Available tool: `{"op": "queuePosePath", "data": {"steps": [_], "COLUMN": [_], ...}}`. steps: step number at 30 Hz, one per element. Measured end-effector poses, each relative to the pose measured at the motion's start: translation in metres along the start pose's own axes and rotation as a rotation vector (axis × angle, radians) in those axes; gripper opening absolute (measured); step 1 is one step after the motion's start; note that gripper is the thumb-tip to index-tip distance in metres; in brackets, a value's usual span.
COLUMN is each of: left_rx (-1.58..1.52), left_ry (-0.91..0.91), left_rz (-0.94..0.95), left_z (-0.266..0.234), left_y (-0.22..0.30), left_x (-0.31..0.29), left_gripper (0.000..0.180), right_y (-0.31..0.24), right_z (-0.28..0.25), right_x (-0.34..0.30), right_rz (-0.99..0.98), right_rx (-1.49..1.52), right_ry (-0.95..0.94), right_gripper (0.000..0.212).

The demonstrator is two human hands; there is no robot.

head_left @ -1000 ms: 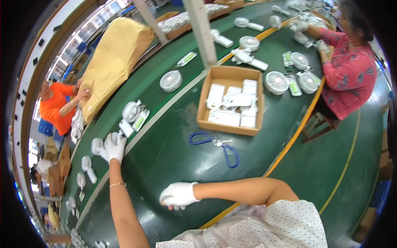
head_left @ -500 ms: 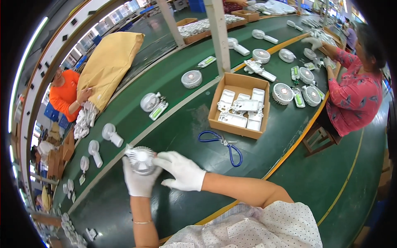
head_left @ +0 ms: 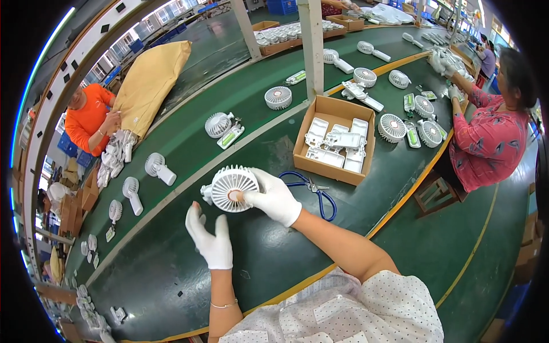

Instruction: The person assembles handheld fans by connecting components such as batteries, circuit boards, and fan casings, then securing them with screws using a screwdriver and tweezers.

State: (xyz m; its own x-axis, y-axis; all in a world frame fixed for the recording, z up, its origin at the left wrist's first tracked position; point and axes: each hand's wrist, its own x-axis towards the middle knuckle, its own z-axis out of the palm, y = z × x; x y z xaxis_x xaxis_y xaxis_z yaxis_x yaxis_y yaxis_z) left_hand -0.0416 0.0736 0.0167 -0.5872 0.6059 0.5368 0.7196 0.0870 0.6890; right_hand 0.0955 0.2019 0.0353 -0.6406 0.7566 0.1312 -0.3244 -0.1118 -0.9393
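A round white fan head (head_left: 233, 190) with a slotted grille is gripped by its right edge in my gloved right hand (head_left: 276, 200), thumb across the grille's centre. My left hand (head_left: 210, 237), also in a white glove, is just below and to the left, fingers and thumb apart with nothing between them. To the right of the fan head lie blue-handled cutters (head_left: 323, 200) on the dark green table (head_left: 251, 280). Behind the cutters stands a cardboard box (head_left: 330, 169) holding several white plastic housings (head_left: 343, 139).
A green belt (head_left: 189, 154) carries several handheld fans (head_left: 159, 168) past the far side. A white post (head_left: 311, 51) rises behind the box. Fan heads (head_left: 392, 128) lie right of it. One co-worker in pink (head_left: 489, 148) sits right; another in orange (head_left: 88, 123) handles a yellow sack (head_left: 154, 86).
The fan head has passed from my left hand into my right and moved right, its grille turned toward me. My left hand has let go and opened. Fans on the belt have shifted slightly.
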Motion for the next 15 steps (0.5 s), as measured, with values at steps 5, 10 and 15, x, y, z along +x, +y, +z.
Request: {"op": "queuePosePath", "data": {"steps": [5,10,15], "left_rx": [-0.288,-1.012,-1.298], "left_ry": [-0.371,-0.435,-0.572], "left_rz": [-0.182,-0.559,-0.570], "left_z": [0.012,0.006,0.002], "left_y": [-0.036,-0.020,-0.014], "left_x": [-0.007,-0.006,-0.006], "left_gripper": [0.071,0.059,0.061], "right_y": [0.026,0.026,0.029], "right_z": [0.011,0.005,0.008], "right_x": [-0.008,-0.007,-0.010], "right_rz": [0.175,0.302,0.299], "right_rx": [0.347,0.601,0.707], "right_ry": [-0.204,-0.323,-0.282], "right_gripper": [0.047,0.051,0.056]}}
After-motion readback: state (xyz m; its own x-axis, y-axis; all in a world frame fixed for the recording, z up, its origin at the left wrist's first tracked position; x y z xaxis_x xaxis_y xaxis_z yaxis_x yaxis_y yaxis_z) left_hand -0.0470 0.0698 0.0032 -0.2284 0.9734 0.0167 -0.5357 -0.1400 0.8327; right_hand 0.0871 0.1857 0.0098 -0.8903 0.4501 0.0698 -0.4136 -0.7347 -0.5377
